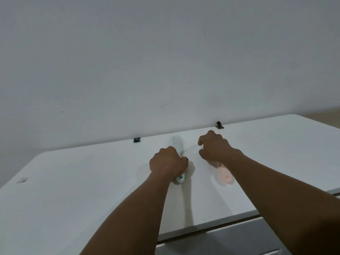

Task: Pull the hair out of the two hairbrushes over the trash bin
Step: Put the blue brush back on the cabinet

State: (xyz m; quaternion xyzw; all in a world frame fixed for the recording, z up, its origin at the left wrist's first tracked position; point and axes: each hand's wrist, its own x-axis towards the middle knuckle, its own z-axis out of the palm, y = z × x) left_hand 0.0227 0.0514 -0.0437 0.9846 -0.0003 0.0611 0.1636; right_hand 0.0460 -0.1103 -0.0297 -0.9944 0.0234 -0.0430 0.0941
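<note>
A pale blue hairbrush (pixel 174 142) lies on the white table (pixel 92 181), bristle head toward the wall, handle end toward me. My left hand (pixel 168 162) is closed around its handle. A pink hairbrush (pixel 223 176) lies to the right, blurred and partly hidden under my right wrist. My right hand (pixel 213 146) hovers over the pink brush's upper part with fingers curled; whether it grips the brush is hidden. No trash bin is in view.
A plain white wall stands right behind the table. Two small black clips (pixel 136 139) (pixel 219 125) sit on the table's far edge. A small grey tab (pixel 22 180) lies at the left. The table's front edge (pixel 211 228) runs at the lower right, with a grey surface below it.
</note>
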